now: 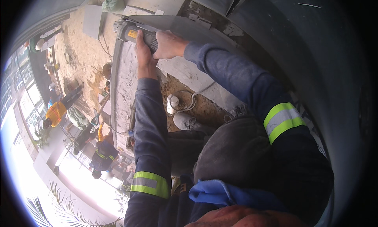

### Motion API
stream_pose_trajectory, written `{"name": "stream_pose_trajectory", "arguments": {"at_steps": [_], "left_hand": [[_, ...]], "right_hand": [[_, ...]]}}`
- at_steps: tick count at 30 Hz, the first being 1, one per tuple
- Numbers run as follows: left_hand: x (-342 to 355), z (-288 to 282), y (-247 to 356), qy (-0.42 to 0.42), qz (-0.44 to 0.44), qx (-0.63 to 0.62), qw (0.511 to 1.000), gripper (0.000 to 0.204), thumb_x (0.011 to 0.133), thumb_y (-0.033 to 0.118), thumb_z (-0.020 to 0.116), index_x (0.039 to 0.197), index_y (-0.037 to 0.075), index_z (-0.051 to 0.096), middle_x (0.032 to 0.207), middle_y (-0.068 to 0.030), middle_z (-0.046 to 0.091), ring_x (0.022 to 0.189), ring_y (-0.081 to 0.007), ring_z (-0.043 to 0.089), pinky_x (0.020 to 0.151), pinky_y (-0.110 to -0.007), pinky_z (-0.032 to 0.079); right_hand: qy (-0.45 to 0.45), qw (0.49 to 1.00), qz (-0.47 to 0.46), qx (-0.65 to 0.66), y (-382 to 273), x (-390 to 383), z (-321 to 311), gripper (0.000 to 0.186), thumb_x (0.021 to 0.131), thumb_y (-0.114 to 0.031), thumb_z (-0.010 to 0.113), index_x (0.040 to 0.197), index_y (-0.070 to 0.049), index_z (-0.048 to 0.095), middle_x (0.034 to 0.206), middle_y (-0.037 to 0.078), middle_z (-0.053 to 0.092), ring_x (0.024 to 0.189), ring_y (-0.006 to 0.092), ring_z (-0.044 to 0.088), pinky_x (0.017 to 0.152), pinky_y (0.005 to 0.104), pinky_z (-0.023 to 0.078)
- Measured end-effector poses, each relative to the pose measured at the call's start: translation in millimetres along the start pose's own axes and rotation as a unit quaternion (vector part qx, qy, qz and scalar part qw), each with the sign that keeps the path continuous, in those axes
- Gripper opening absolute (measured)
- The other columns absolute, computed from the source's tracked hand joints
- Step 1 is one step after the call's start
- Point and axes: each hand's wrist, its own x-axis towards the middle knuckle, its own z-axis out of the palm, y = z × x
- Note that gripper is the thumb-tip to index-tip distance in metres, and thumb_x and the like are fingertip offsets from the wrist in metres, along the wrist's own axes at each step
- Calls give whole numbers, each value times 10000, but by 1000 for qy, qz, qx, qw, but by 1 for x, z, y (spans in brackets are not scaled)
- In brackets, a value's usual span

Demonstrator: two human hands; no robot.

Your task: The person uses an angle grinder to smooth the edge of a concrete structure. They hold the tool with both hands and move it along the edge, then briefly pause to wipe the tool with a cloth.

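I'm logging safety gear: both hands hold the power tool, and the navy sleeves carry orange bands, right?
Not orange: the head view shows yellow-green bands on the navy sleeves. The left hand and right hand hold the power tool.

The one view looks down from the person's head, through the left of two fisheye cameras worn side by side. It sits close above the dark blue sleeves (pixel 151 124), which rise from the lower edge; the left hand (pixel 143 53) and right hand (pixel 170 45) are farther out, toward the top. Its wide field takes in a shoe (pixel 183 121) near the middle and distant co-workers (pixel 56 112), tilted sideways, at left.
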Motion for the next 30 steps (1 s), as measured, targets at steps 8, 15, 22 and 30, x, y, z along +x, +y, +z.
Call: {"name": "stream_pose_trajectory", "arguments": {"at_steps": [8, 15, 22, 30], "left_hand": [[-6, 12, 2, -6, 7, -43, 999, 410, 1049, 348, 583, 1216, -26, 582, 1034, -129, 707, 876, -225, 721, 790, -358, 607], [-7, 17, 8, 41, 25, -6, 999, 348, 1057, 339, 571, 1173, 12, 594, 984, -105, 706, 832, -199, 720, 748, -340, 603], [-14, 14, 9, 52, 31, -11, 998, 362, 1035, 345, 613, 1179, 14, 590, 986, -97, 697, 780, -180, 708, 710, -323, 606], [-38, 34, 9, 37, 20, -34, 999, 393, 1024, 345, 637, 1213, 6, 574, 970, -83, 684, 799, -172, 695, 713, -329, 599]], "right_hand": [[-30, 1000, 8, 4, 2, 4, -2, 630, 672, -260, 837, 1113, 132, 617, 1101, 334, 689, 1070, 414, 703, 917, 436, 566], [45, 999, -26, 7, -1, 3, -1, 454, 661, -200, 824, 982, 102, 714, 984, 326, 720, 1001, 414, 727, 896, 436, 582], [33, 999, -8, 0, -7, 3, 4, 549, 665, -217, 824, 1066, 123, 667, 1060, 343, 702, 1046, 424, 711, 911, 437, 574], [58, 998, -13, -17, 5, -13, 1, 553, 680, -241, 836, 1070, 103, 647, 1075, 313, 707, 1028, 437, 707, 895, 448, 573]]}}
